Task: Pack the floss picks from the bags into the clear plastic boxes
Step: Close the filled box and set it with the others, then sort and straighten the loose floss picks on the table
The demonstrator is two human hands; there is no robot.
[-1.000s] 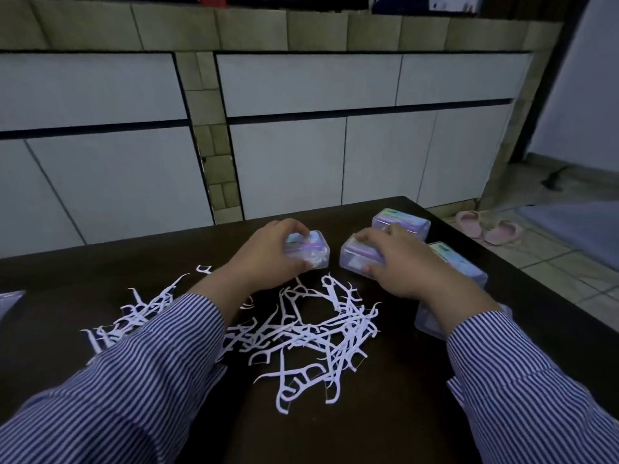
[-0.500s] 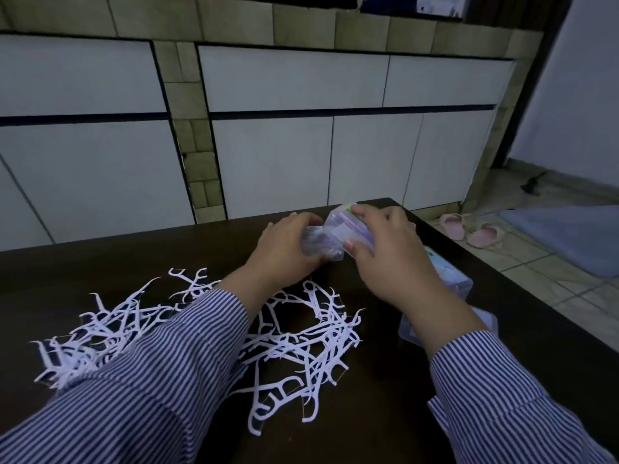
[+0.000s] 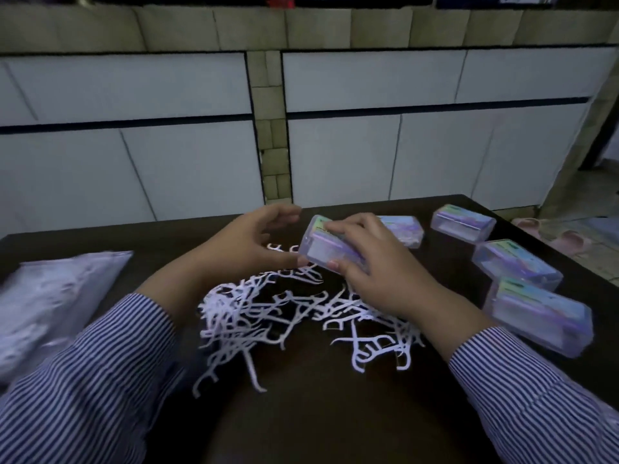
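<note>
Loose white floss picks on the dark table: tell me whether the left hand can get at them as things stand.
Probably yes: the left hand hovers open just above the loose white floss picks, nothing between; the right hand holds the clear plastic box aside.

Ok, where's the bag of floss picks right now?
In the head view the bag lies at the table's far left edge, beside the left sleeve and left of the loose floss picks; neither hand touches it.
</note>
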